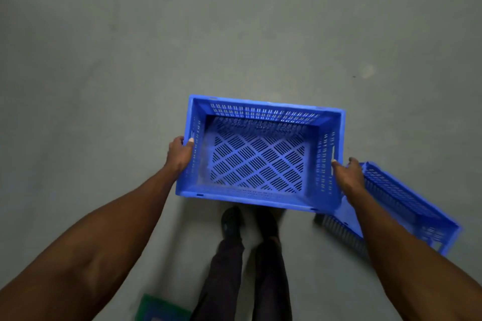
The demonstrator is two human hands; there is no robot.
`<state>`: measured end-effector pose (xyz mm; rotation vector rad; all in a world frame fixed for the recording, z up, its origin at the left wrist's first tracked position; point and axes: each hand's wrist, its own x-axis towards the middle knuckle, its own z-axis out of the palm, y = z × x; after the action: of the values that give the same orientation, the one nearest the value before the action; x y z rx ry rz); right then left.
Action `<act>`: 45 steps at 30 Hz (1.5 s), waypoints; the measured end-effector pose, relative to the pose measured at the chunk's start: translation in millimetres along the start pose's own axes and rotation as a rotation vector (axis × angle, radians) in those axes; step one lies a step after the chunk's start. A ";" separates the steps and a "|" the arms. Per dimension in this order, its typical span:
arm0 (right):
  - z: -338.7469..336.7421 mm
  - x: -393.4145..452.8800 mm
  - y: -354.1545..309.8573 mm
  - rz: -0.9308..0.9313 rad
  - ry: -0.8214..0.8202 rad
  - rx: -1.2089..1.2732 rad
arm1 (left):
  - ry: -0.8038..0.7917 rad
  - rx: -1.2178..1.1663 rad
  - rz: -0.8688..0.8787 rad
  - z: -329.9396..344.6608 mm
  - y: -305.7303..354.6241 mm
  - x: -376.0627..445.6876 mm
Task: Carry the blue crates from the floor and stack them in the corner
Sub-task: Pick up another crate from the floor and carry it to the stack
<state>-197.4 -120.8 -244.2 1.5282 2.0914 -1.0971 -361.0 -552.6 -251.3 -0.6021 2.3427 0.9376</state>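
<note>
I hold an empty blue perforated crate (258, 112) in front of me above the floor, its open top facing up. My left hand (179, 154) grips its left short wall, thumb over the rim. My right hand (348, 174) grips the right short wall the same way. A second blue crate (407, 198) rests on the grey floor at the right, partly hidden behind my right forearm. No corner or stack of crates is in view.
Bare grey concrete floor (234, 21) stretches ahead and to both sides. My legs and dark shoes (230, 221) stand directly below the held crate. A green and blue object (156, 307) shows at the bottom edge, left of my legs.
</note>
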 end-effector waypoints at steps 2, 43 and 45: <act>6.7 12.3 2.9 -0.010 -0.050 0.030 | 0.000 -0.077 -0.035 10.2 -0.8 14.1; -42.4 -427.9 -224.2 -0.748 -0.997 -0.017 | 0.793 -1.058 -0.240 -235.9 -217.2 -532.6; -18.8 -471.4 -210.9 -0.771 -1.089 -0.110 | 0.878 -1.153 -0.296 -222.0 -252.5 -585.3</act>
<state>-211.2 -445.5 157.6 -0.1127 1.7903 -1.5090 156.1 -762.5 128.3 -2.0688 1.9733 2.1578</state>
